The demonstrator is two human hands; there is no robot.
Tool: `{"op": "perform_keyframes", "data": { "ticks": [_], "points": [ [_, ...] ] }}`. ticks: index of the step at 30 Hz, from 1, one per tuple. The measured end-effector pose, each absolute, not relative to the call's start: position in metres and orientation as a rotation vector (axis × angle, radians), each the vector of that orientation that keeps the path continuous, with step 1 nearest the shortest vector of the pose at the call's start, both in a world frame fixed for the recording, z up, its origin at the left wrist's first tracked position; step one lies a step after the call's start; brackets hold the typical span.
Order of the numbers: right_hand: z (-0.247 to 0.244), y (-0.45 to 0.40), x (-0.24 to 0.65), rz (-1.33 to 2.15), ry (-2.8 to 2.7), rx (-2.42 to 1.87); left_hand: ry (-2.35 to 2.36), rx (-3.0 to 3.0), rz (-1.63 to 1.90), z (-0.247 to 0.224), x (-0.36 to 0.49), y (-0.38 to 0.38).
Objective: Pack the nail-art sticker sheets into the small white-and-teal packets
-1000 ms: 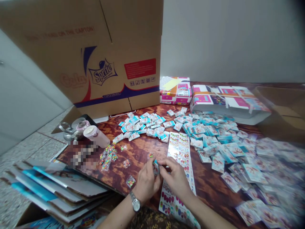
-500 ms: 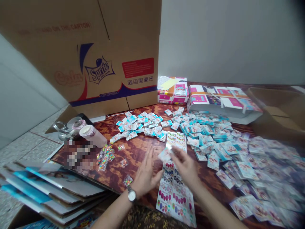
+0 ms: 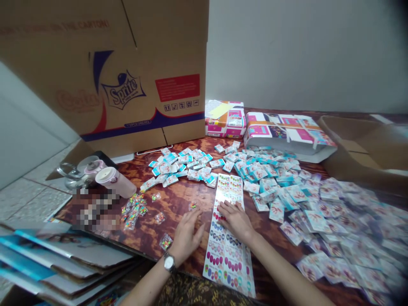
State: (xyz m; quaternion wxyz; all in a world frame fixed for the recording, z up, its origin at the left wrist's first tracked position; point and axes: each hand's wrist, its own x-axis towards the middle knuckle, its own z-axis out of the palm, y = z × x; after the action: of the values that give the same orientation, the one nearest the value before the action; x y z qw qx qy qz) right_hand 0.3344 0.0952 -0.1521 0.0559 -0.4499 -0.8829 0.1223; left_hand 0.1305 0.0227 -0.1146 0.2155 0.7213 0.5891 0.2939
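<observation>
My right hand (image 3: 236,222) lies over a long sheet of nail stickers (image 3: 228,272), its fingers stretched across the printed rows and holding nothing that I can see. Left of the sheet, my left hand (image 3: 187,236), with a watch on its wrist, rests by the table top with fingers extended and the thumb apart. Just beyond its fingertips lies a small clear packet of coloured candies (image 3: 193,205); whether they touch is unclear. More such packets are strewn to the left, with a heap of candy packets (image 3: 135,209) past them.
Small white-and-blue boxes (image 3: 181,163) are piled behind the sheet. More boxes and purple-edged packets (image 3: 338,238) spread along the right. A large carton (image 3: 127,85) stands at the back left, beside a pink cup (image 3: 116,182). Flattened cardboard (image 3: 79,250) is stacked front left; an open carton (image 3: 357,153) sits right.
The small white item in my right hand has gone from it, and that hand now lies flat on the sheet. A candy packet shows at my left fingertips. The view has shifted slightly right.
</observation>
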Motion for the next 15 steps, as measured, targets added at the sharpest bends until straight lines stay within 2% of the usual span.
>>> {"op": "perform_keyframes", "data": {
  "ticks": [10,15],
  "points": [
    [-0.125,0.091,0.331,0.277,-2.577,-1.376,1.462,2.025,0.81,-0.109,0.138,0.031],
    [-0.142,0.096,0.333,0.284,-2.69,-1.395,1.442,2.002,0.816,-0.113,0.139,0.033]
  ]
}}
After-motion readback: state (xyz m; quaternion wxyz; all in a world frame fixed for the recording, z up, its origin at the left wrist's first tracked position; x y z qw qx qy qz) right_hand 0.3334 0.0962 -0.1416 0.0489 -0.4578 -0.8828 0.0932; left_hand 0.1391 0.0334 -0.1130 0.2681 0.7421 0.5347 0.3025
